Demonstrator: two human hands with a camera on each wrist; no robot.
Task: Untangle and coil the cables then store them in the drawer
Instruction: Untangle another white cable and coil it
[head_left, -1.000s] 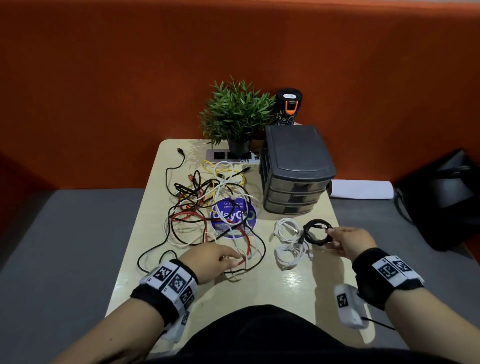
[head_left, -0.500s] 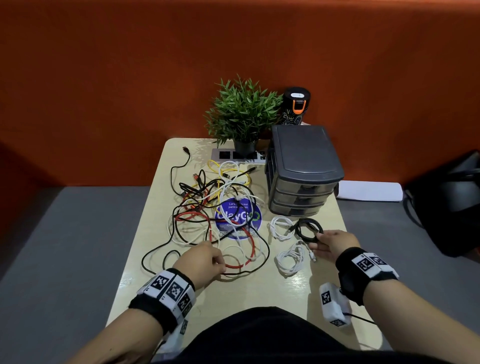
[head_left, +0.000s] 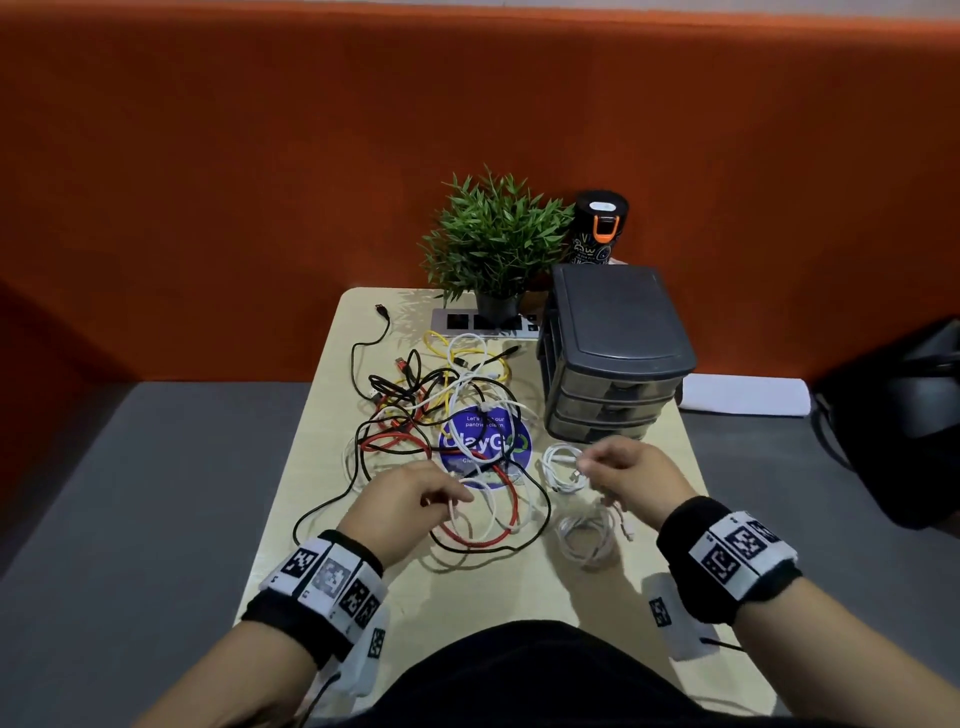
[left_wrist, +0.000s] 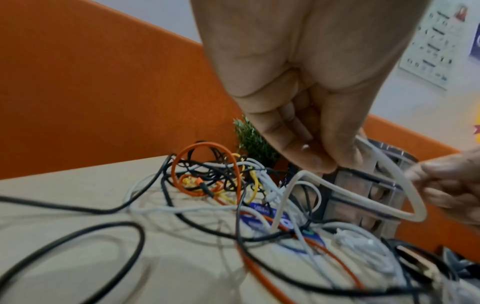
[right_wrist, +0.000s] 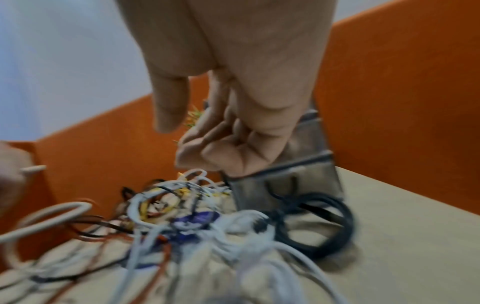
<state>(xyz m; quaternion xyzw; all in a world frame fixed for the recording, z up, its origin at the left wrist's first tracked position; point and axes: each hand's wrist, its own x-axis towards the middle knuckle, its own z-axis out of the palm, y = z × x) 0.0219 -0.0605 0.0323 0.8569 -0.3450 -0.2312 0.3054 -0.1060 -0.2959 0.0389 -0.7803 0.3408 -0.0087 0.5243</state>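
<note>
**Two hands at a heap of tangled cables on a table**

The left hand (head_left: 410, 499) hovers over the near edge of the tangle of cables (head_left: 441, 410), thumb and fingers pinched on a white cable (left_wrist: 363, 207); in the left wrist view this cable rises from the heap, bends into a stiff loop and passes under the fingertips (left_wrist: 314, 162). The right hand (head_left: 631, 480) is raised above two white coiled cables (head_left: 584, 535) at the right of the heap. Its fingers are curled inward, but the right wrist view is blurred, and whether they grasp anything cannot be told. A black coiled cable (right_wrist: 319, 226) lies on the table (head_left: 519, 592) just in front of the drawer unit (head_left: 613, 353), below the right hand; in the head view the hand covers it. The tangle holds black, white, red and yellow strands, spread over a round blue sticker (head_left: 485, 444) on the tabletop; one black strand runs out toward the far left corner. The three drawers of the grey drawer unit, at the far right of the table, are closed. Behind the tangle stand a potted plant (head_left: 493, 244), a power strip (head_left: 485, 323) and a dark bottle (head_left: 600, 226) with an orange clasp. A dark bag (head_left: 904, 415) rests on the grey seat to the right.
</note>
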